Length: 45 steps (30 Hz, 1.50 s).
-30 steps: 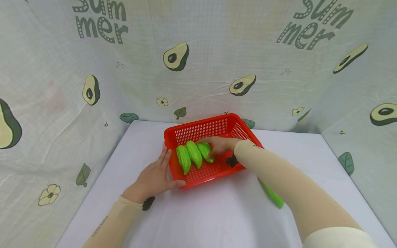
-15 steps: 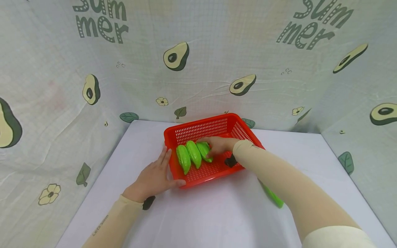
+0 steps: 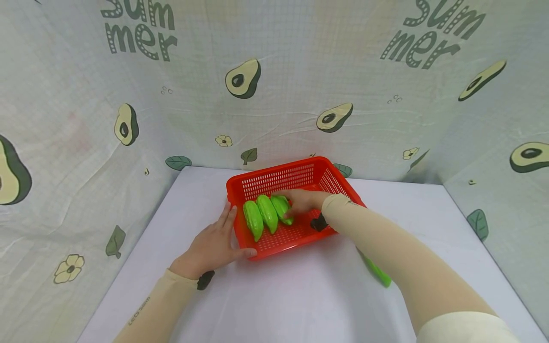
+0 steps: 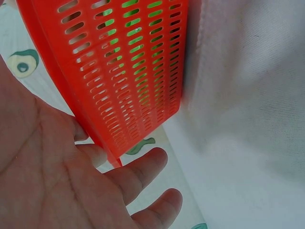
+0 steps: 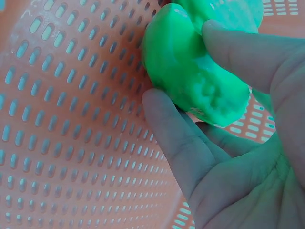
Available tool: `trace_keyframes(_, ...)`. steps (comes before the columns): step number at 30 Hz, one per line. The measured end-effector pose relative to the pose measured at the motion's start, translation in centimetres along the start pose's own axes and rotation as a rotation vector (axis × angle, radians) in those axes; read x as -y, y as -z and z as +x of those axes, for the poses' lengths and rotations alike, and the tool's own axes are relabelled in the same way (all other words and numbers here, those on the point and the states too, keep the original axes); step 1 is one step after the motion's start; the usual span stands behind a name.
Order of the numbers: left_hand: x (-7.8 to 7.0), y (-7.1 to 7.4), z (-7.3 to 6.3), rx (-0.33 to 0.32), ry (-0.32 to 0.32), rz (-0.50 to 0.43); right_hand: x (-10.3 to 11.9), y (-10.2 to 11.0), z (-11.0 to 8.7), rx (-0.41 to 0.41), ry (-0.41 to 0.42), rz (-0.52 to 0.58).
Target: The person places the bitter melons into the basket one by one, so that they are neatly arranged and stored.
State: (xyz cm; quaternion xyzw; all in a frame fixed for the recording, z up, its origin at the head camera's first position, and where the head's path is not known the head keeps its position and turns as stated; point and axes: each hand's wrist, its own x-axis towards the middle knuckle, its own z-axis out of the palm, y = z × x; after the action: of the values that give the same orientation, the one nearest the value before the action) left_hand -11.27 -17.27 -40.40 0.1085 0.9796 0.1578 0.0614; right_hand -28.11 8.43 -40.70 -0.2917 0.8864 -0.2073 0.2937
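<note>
Three plump green bitter melons with ridged skin and tapered tips lie side by side in the left part of a red plastic basket [image 3: 285, 249]. My right hand [image 3: 302, 200] reaches into the basket and holds the rightmost bitter melon [image 5: 195, 71] between thumb and fingers. Left of it are the middle bitter melon [image 3: 268, 213] and the leftmost bitter melon [image 3: 253, 220]. My left hand [image 3: 210, 250] rests against the basket's left end, fingers extended along the rim and thumb at the near corner. The left wrist view shows these fingers [image 4: 143, 174] beside the slotted wall.
A long, slim green object [image 3: 377, 269] lies on the white table [image 3: 283, 300] right of the basket, partly hidden under my right forearm. Behind the table hangs a pale cloth [image 3: 283, 81] printed with avocados. The basket's right part shows its bare slotted floor.
My right hand has shifted very slightly left with the rightmost bitter melon, which sits closer to the middle one. The left hand and basket stay in place.
</note>
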Motion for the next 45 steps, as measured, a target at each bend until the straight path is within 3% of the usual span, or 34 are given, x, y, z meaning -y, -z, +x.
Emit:
trace_keyframes(11, -0.1, 0.0, -0.1, 0.003, 0.008, -0.006, -0.1, 1.0, -1.0, 0.001, -0.009, 0.026)
trace_keyframes(18, -0.2, 0.1, -0.1, 0.015, 0.014, -0.011, 0.1, 3.6, -3.2, -0.079, 0.02, 0.051)
trace_keyframes(25, -0.1, 0.0, -0.1, 0.009, 0.011, -0.013, 0.3, 6.9, -7.7, -0.142, 0.101, 0.117)
trace_keyframes(30, -0.1, -0.1, 0.0, 0.01, 0.01, -0.011, -0.8, 7.9, -11.4, -0.188, 0.125, 0.155)
trace_keyframes(38, -0.1, 0.0, 0.0, 0.004, -0.002, -0.01, -4.6, 7.1, -17.6, -0.258, 0.135, 0.286)
trace_keyframes(45, 0.0, -0.1, 0.0, 0.001, 0.004, -0.012, -9.3, 5.3, -22.2, -0.401, 0.074, 0.229)
